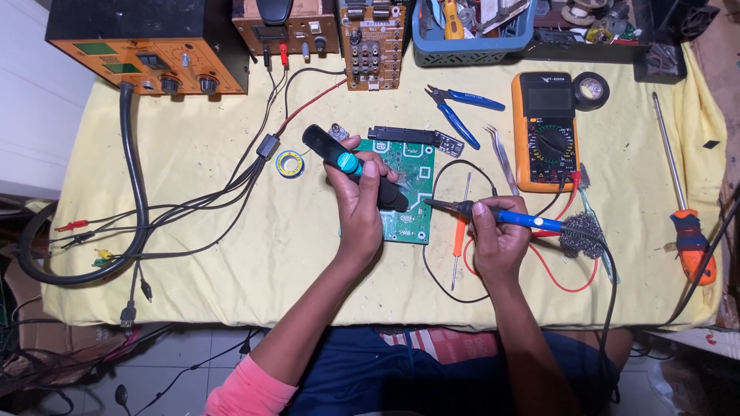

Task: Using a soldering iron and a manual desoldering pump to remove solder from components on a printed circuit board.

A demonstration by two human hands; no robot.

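A green circuit board (408, 166) lies on the yellow cloth (208, 231) at the table's middle. My left hand (361, 204) grips a black pump tool with a teal band (339, 158), its lower end resting over the board. My right hand (493, 235) holds a blue-handled soldering iron (493, 213), its tip pointing left at the board's right edge. A black connector strip (405, 135) sits along the board's far edge.
An orange multimeter (544, 131), blue pliers (459, 112), tweezers (502, 158) and a tape roll (590, 90) lie to the right. A steel wool pad (580, 235) and orange-handled screwdriver (686, 223) sit further right. Orange and brown power units (146, 46), cables and a solder reel (290, 163) occupy the left.
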